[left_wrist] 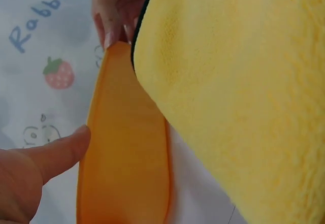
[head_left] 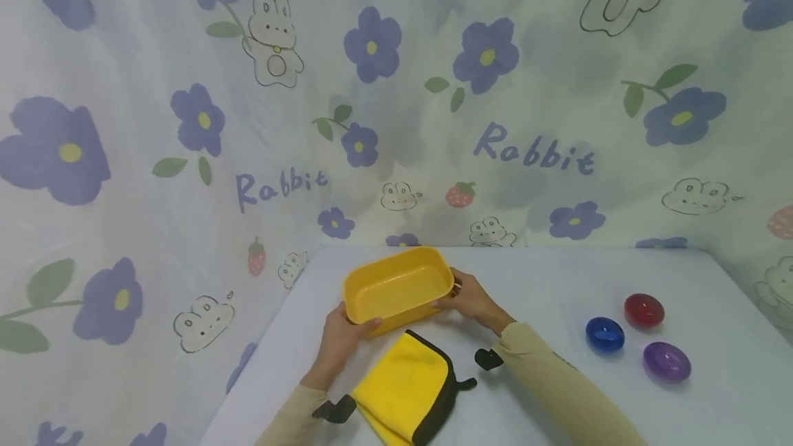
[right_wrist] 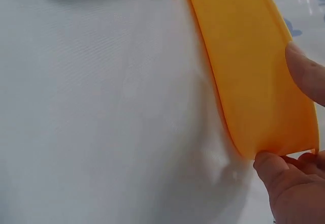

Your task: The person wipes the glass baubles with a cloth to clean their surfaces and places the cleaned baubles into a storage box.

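A yellow rectangular plastic bin (head_left: pixel 409 315) with rounded corners stands at the back of the table, turned slightly, its open top facing up. My left hand (head_left: pixel 341 339) grips its left end, the thumb over the near rim and the other fingers hidden. At the opposite end my right hand (head_left: pixel 472 300) holds the bin, thumb on the near side; the right wrist view shows fingers (right_wrist: pixel 274 170) at its lower end corner. Just in front lies a folded yellow cloth (head_left: pixel 405 380) with black edging and a loop, between my forearms; it fills much of the left wrist view.
To the right on the white table (head_left: pixel 539 281) lie three shiny oval pieces: red (head_left: pixel 644 310), blue (head_left: pixel 605 334) and purple (head_left: pixel 666 362). A patterned curtain (head_left: pixel 409 102) rises behind the table and along its left side. Black devices sit at both wrists.
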{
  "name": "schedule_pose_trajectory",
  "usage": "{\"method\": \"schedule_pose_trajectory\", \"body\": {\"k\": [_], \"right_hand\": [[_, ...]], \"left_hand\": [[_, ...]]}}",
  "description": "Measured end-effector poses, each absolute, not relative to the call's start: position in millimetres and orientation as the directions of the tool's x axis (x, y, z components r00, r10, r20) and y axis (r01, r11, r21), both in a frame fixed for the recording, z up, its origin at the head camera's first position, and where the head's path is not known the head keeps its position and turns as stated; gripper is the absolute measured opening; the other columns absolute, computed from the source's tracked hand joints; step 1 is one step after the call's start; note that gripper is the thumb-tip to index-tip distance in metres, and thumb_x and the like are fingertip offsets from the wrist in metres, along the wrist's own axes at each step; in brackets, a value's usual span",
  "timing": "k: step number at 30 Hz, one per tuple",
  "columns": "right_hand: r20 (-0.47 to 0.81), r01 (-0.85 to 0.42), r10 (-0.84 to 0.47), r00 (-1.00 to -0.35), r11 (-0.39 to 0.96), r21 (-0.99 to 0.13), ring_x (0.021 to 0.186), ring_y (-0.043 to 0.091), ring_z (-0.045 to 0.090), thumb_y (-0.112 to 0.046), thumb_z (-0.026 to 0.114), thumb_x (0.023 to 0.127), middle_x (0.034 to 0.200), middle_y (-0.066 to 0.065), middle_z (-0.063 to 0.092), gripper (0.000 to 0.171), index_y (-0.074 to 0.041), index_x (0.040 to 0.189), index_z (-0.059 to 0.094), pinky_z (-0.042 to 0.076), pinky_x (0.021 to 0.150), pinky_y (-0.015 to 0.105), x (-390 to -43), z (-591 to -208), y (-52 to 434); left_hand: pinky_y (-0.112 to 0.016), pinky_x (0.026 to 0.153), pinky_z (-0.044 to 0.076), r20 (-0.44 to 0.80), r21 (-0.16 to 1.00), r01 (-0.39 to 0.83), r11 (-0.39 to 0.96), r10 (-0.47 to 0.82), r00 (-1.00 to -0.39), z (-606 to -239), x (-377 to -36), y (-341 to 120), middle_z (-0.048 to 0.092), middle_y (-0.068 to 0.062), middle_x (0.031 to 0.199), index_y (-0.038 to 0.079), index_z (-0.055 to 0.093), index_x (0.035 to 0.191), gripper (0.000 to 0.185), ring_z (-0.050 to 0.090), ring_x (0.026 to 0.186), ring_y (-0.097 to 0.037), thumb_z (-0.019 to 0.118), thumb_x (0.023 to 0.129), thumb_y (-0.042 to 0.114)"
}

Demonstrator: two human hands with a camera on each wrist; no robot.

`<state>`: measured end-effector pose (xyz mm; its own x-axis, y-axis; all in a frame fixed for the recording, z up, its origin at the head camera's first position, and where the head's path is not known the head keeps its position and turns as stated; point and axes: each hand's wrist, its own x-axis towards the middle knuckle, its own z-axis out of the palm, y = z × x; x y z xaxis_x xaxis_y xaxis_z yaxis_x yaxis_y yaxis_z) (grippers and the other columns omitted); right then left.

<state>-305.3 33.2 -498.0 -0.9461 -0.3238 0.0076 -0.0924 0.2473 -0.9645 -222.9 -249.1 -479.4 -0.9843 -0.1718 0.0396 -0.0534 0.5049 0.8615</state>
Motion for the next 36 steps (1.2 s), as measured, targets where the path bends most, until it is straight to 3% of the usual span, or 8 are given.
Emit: {"method": "schedule_pose_trajectory", "body": {"k": [9, 17, 24, 32, 36], "right_hand": [[-0.005, -0.070, -0.252, -0.968, 0.285, -0.956, 0.140, 0.035, 0.054, -0.024, 0.089, 0.079, 0.153, 0.014, 0.055, 0.089, -0.008, 0.155, 0.045, 0.045, 0.116, 0.051, -294, -494, 53], [-0.005, -0.062, -0.219, -0.976, 0.296, -0.953, 0.140, 0.035, 0.054, -0.024, 0.088, 0.081, 0.153, 0.014, 0.055, 0.088, -0.008, 0.155, 0.044, 0.045, 0.116, 0.050, -285, -495, 67], [0.007, -0.064, -0.186, -0.983, 0.302, -0.951, 0.140, 0.034, 0.055, -0.025, 0.088, 0.081, 0.151, 0.014, 0.056, 0.084, -0.007, 0.152, 0.048, 0.045, 0.116, 0.050, -279, -499, 86], [0.045, -0.100, -0.169, -0.985, 0.335, -0.937, 0.139, 0.036, 0.055, -0.025, 0.086, 0.083, 0.151, 0.016, 0.056, 0.081, -0.005, 0.151, 0.047, 0.047, 0.114, 0.050, -270, -499, 105], [0.046, -0.101, -0.164, -0.985, 0.349, -0.932, 0.139, 0.036, 0.054, -0.026, 0.086, 0.084, 0.150, 0.016, 0.057, 0.080, -0.005, 0.151, 0.047, 0.046, 0.115, 0.050, -268, -499, 111]], "left_hand": [[-0.041, 0.100, 0.052, 0.024, 0.842, -0.059, 0.537, -0.146, -0.989, -481, -232, -235, 0.072, -0.016, 0.123, -0.001, 0.061, 0.130, 0.067, 0.061, 0.100, -0.019, 0.088, 0.080, 0.034], [-0.038, 0.097, 0.051, 0.041, 0.858, -0.017, 0.513, -0.102, -0.994, -480, -235, -223, 0.073, -0.017, 0.119, -0.001, 0.062, 0.128, 0.061, 0.063, 0.100, -0.022, 0.088, 0.081, 0.029], [-0.028, 0.082, 0.048, 0.058, 0.841, 0.029, 0.541, -0.038, -0.998, -480, -237, -210, 0.073, -0.016, 0.109, -0.002, 0.063, 0.122, 0.060, 0.058, 0.090, -0.018, 0.088, 0.080, 0.034], [-0.034, 0.090, 0.052, 0.046, 0.836, 0.044, 0.547, 0.010, -0.999, -479, -245, -196, 0.073, -0.013, 0.113, 0.001, 0.062, 0.125, 0.060, 0.061, 0.093, -0.019, 0.087, 0.082, 0.033], [-0.029, 0.083, 0.051, 0.052, 0.827, 0.058, 0.559, 0.028, -0.998, -477, -246, -190, 0.073, -0.013, 0.109, 0.000, 0.062, 0.123, 0.057, 0.060, 0.090, -0.018, 0.087, 0.082, 0.031]]}}
